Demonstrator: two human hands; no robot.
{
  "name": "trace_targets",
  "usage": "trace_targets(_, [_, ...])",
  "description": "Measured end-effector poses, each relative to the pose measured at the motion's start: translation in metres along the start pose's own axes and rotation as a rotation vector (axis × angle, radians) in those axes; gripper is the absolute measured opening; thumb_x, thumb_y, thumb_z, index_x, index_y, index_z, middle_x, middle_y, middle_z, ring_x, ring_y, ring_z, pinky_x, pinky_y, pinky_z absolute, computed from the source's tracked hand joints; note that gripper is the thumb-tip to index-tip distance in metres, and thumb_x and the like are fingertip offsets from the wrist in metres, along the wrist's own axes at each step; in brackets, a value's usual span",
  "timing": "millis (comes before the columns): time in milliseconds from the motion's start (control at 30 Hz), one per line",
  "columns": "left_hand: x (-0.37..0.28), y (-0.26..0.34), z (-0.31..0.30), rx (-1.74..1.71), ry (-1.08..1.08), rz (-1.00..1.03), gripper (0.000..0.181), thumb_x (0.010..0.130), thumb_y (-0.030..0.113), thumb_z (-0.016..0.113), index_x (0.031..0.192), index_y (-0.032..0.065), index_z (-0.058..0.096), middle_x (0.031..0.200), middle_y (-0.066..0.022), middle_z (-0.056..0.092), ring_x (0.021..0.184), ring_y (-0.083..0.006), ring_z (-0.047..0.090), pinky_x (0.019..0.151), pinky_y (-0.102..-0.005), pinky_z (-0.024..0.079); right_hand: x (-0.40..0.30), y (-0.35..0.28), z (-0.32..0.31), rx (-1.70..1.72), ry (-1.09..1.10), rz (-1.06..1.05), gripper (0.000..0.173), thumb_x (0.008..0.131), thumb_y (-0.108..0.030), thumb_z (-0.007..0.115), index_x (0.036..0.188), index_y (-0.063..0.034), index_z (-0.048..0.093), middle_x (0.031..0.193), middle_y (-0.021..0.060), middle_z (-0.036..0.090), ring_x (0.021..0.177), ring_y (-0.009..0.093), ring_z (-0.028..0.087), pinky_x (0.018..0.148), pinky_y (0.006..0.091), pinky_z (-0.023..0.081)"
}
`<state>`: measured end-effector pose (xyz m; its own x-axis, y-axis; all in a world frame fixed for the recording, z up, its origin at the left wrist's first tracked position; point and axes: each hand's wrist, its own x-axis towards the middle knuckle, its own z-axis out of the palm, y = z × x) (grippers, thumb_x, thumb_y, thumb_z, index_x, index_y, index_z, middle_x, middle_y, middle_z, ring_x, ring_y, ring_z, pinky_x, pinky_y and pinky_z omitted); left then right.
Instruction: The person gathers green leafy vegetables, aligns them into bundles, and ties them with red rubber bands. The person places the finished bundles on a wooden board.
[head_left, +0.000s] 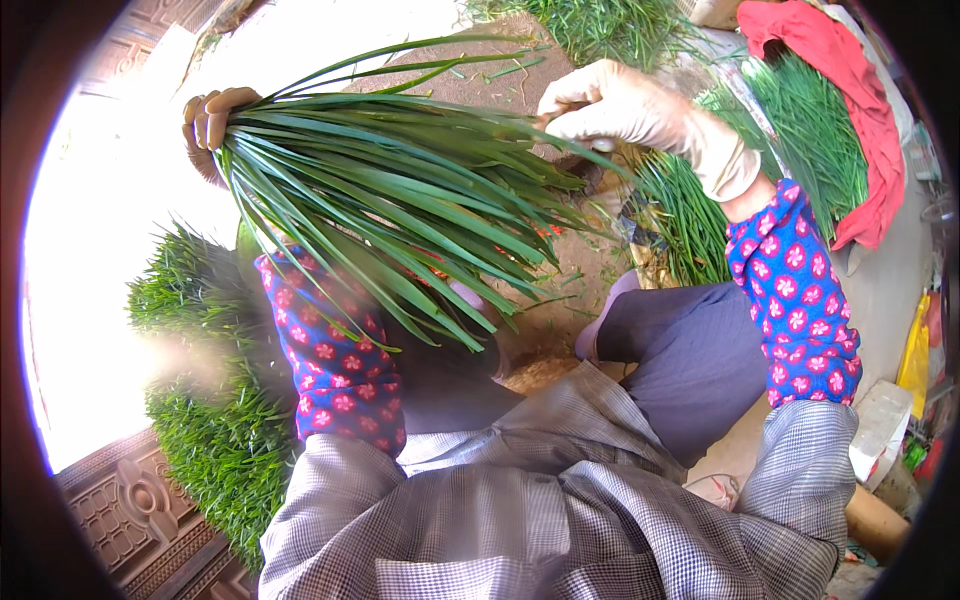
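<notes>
My left hand (217, 124), at the upper left, is closed around one end of a bunch of long flat green leaves (390, 180) that look like garlic chives. The leaves fan out to the right above my knees, with several thin ones splayed upward. On my right hand (622, 109) is a pale thin glove. Its thumb and fingers are pinched together at the bunch's far tips, apparently on a leaf; blur hides exactly what lies between them. Beneath the bunch, a small patch of red is mostly covered by leaves.
A tall heap of green leaves (225, 442) stands at my left. More lie in a loose pile (607, 30) ahead, a bundle (686, 217) by my right knee, and a stack (817, 135) beside red cloth (870, 112). Leaf scraps litter the brown surface (480, 75). A white box (881, 427) sits far right.
</notes>
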<state>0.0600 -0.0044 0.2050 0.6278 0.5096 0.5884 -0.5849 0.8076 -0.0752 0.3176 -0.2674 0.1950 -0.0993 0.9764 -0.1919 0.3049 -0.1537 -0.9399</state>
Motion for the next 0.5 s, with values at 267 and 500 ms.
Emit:
trace_targets(267, [0.008,0.000,0.004,0.131,-0.192,-0.083,0.013,0.089,0.006,0.050,0.076,0.0091,0.047,0.060,0.0004,0.043,0.059,-0.0140,0.049,0.092,-0.0335,0.047,0.015,-0.003,0.027,0.094,0.113,-0.128,0.016,0.084,-0.020,0.071,0.090,-0.0058,0.067,0.072,-0.0062,0.060,0.070,0.003,0.051,0.066,0.0228,0.042])
trace_targets(500, [0.010,-0.006,0.007,0.165,-0.204,-0.062,0.024,0.092,0.010,0.047,0.069,0.0111,0.043,0.059,-0.0004,0.043,0.062,-0.0143,0.051,0.091,-0.0343,0.048,0.015,-0.003,0.026,0.187,0.289,-0.121,0.015,0.091,-0.019,0.062,0.086,-0.0057,0.067,0.074,-0.0015,0.064,0.063,0.003,0.054,0.056,0.0189,0.041])
